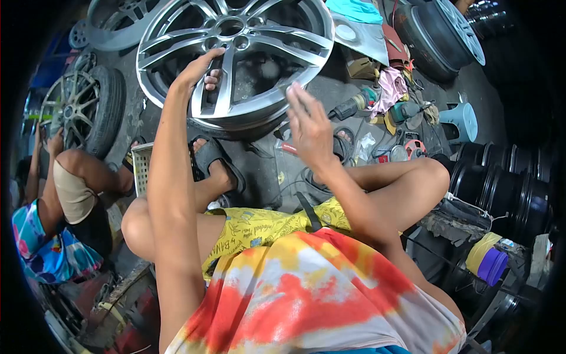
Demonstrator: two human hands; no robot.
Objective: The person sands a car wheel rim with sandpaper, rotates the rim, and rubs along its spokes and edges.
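Note:
A large silver alloy wheel rim (236, 109) with several double spokes lies in front of me at the top middle. My left hand (203, 74) rests on its lower spokes, thumb stretched toward the hub and the other fingers curled over a spoke; the fingers are apart. Just off the rim's lower right edge is my right hand (309, 127), raised with its fingers extended and slightly blurred. Nothing shows in its fingers.
Power tools (354, 105), a pink cloth (390, 88) and cables lie at the right. A blue stool (458, 123) and dark rims (501, 183) stand farther right. A co-worker (56, 236) at the left handles a tyred wheel (106, 112). A crate (141, 168) stands beside my leg.

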